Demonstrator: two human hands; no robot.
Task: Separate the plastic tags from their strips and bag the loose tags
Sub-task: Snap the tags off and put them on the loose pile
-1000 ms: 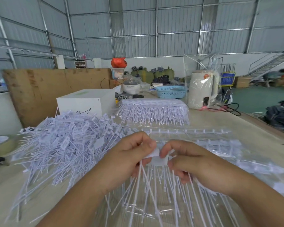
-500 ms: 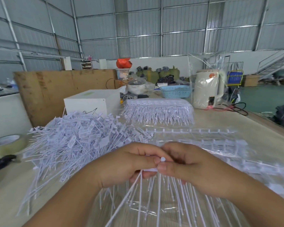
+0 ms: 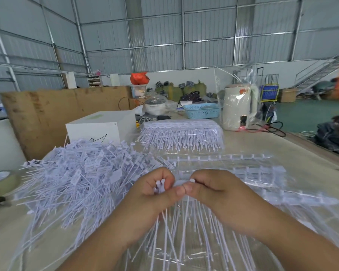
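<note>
Both forearms bare, no sleeves in view. Left hand [image 3: 155, 194] & right hand [image 3: 209, 192] bare too; nails short.

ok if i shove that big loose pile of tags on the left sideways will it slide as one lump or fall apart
The loose tag pile would probably drag partly together, since its thin stems lie crossed and tangled. Strays at the fringe would likely scatter. It looks light, so a gentle push on the table should move it.

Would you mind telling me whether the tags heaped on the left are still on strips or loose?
Loose, it seems: the tags lie in a jumbled pile pointing every way, with no strip visible among them.
</note>
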